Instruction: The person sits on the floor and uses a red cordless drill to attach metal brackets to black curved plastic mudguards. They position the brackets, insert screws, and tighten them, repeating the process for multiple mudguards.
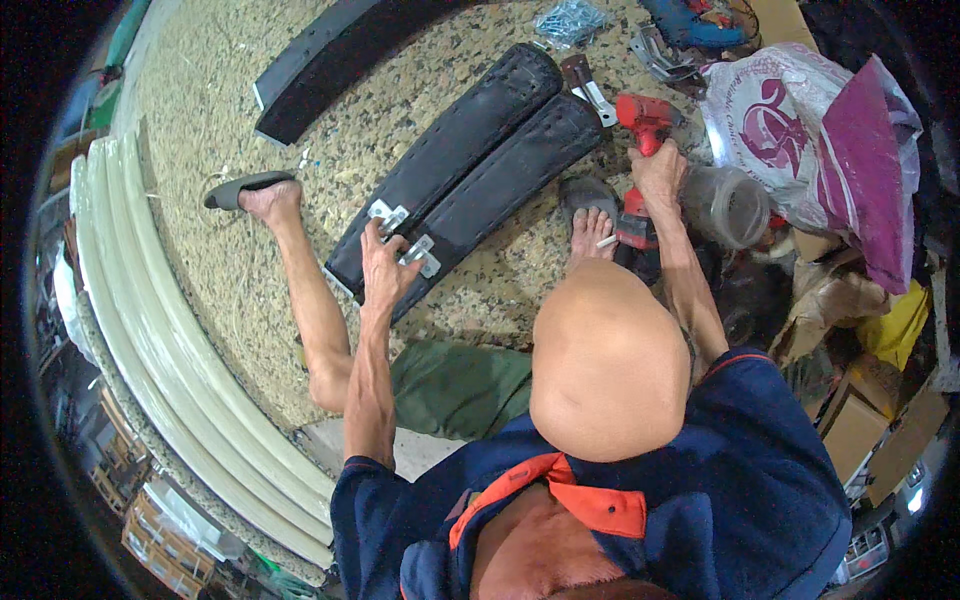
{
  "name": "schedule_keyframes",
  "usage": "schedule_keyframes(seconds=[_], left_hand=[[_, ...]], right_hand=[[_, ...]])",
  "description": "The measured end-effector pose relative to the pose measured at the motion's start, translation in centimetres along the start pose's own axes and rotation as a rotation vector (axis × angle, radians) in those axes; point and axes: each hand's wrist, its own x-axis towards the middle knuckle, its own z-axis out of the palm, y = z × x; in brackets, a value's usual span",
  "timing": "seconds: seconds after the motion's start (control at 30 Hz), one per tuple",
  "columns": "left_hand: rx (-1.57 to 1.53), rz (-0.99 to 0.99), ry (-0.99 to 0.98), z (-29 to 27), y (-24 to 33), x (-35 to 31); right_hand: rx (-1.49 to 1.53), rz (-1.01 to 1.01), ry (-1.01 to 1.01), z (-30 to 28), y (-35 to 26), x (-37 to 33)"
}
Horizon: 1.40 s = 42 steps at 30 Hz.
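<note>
nearest the camera was the orange collar point(590, 505) of a dark blue shirt point(730, 480), with a bare knee point(610, 360) just ahead of it. two long black padded pieces point(530, 175) lay side by side on the speckled surface point(195, 120), ahead of the knee and slightly to its left. two silver metal plates point(422, 257) rested near their closer ends, one on each piece. the left hand point(386, 265) had its fingers parted and partly bent at the plates; whether it pinched or only steadied them could not be told. the right hand point(658, 178) was wrapped around the handle of a red power drill point(647, 112), which was held apart from the plates, beside a clear plastic jar point(735, 207). the bit was too small to make out. a clear bag of screws point(570, 22) lay past the far ends of the pieces. in judgement, sound work called for each plate to be seated flat and aligned with its neighbour, for steady pressure from the left fingers, for fingertips kept clear of the screw holes, and for the drill to be presented square to the plate, at low speed, to avoid slipping or tearing the black covering.
</note>
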Motion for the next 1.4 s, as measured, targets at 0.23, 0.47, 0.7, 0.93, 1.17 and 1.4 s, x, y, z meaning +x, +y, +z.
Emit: schedule_keyframes(seconds=[0.23, 0.47, 0.7, 0.93, 1.17, 1.4], left_hand=[[0.018, 0.0, -0.034, 0.0, 0.4, 0.4], [-0.003, 0.0, -0.011, 0.2, 1.2, 0.4], [-0.079, -0.005, 0.016, 0.4, 0.0, -0.4], [-0.175, -0.731, 0.594, 1.9, -7.8, -7.3], [-0.801, -1.081, 0.509, 6.4, -10.8, -12.1], [-1.605, -1.224, 0.458, 4.0, -12.2, -10.4]], right_hand=[[-0.019, -0.103, 0.053, -0.5, -0.4, 0.2], [0.364, -0.701, -0.004, 0.8, -11.8, 4.5], [0.101, -0.887, -0.182, 8.1, -15.1, 7.1], [0.097, -0.947, -0.161, 9.3, -12.9, 8.4], [0.054, -0.913, -0.245, 9.6, -13.7, 8.9], [0.036, -0.909, -0.244, 10.3, -12.8, 9.4]])
